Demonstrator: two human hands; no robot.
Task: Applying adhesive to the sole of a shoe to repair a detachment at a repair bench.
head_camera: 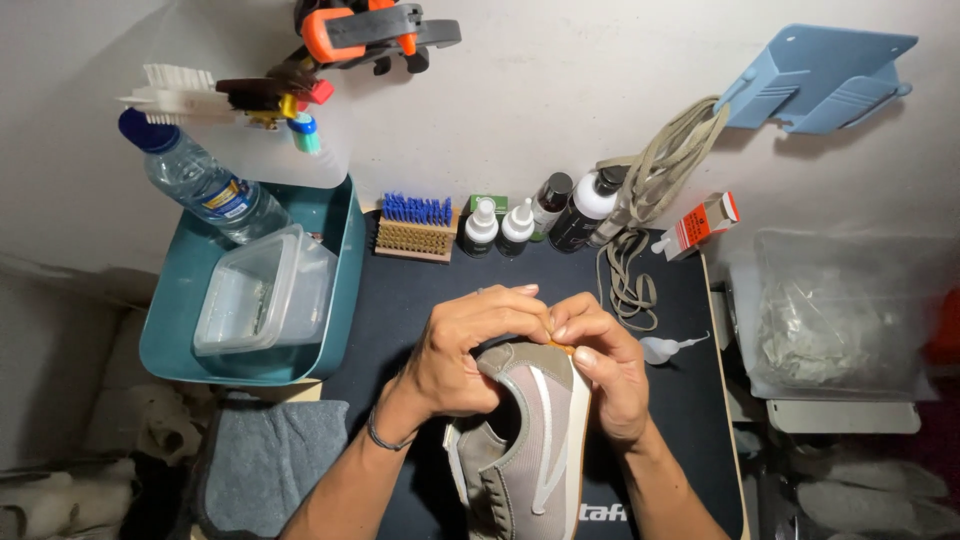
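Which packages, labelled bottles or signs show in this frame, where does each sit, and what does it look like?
Water bottle: upper left, tilted in the teal tub, clear, blue cap, blue and yellow label.
Two spray bottles: back of mat, white tops.
Two dark bottles: right of those, leaning.
Small carton: right back, red and white.
Plastic bag: far right, clear.

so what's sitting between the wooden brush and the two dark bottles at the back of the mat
Two small white spray bottles stand side by side between the wooden brush and the dark bottles, with a small green item behind them. The head view shows this.
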